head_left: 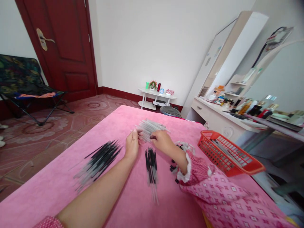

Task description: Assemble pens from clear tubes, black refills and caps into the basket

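A pile of clear pen tubes point(152, 127) lies on the pink tablecloth point(118, 126) in front of me. My left hand point(132, 145) rests at the pile's near edge, fingers together and reaching into the tubes. My right hand point(162, 141) is curled at the pile's right side, fingertips pinching among the tubes; what it holds is hidden. A small bundle of black-and-clear pen refills point(151, 166) lies between my forearms. A larger heap of black refills point(99, 161) lies to the left. Small black caps point(173, 167) are scattered by my right wrist.
A red plastic basket point(228, 155) with long parts in it sits at the table's right edge. A white dressing table point(225, 120) crowded with bottles stands beyond it. A folding chair point(26, 85), a dark red door point(64, 44) and a low white shelf point(156, 96) stand farther back.
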Motion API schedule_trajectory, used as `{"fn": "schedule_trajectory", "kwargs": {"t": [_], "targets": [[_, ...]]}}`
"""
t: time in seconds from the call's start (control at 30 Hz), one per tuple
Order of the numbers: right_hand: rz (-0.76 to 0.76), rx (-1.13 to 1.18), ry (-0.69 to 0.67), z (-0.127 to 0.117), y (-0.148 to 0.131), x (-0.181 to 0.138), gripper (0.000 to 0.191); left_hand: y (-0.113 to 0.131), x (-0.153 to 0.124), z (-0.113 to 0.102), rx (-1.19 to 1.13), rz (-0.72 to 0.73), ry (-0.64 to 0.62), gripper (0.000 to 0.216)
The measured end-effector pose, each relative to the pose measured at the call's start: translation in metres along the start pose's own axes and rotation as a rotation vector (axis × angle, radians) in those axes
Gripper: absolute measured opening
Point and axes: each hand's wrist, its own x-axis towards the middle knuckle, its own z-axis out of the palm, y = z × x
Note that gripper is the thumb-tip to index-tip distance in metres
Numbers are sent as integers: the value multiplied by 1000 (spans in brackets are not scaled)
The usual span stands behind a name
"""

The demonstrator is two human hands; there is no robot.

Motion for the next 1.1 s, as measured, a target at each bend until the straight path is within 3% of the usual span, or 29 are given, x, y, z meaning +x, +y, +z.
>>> {"fn": "schedule_trajectory", "kwargs": {"t": [0.27, 0.53, 0.73, 0.87, 1.0, 1.1], "targets": [[125, -158, 6, 27, -28, 16, 27, 4, -4, 0, -44, 3, -38, 48], [240, -18, 99, -6, -20, -6, 20, 7, -7, 0, 69, 15, -113, 43], [94, 16, 70, -17, -24, -34, 16, 16, -14, 6, -100, -128, -250, 42], [30, 120, 24, -16, -22, -43, 15, 14, -12, 3, -203, -167, -137, 39], [-322, 281, -275, -16, -23, -53, 13, 8, -6, -1, -314, -189, 0, 35], [-504, 285, -353, -15, -31, -59, 20, 8, -5, -3, -390, -220, 7, 32]]}}
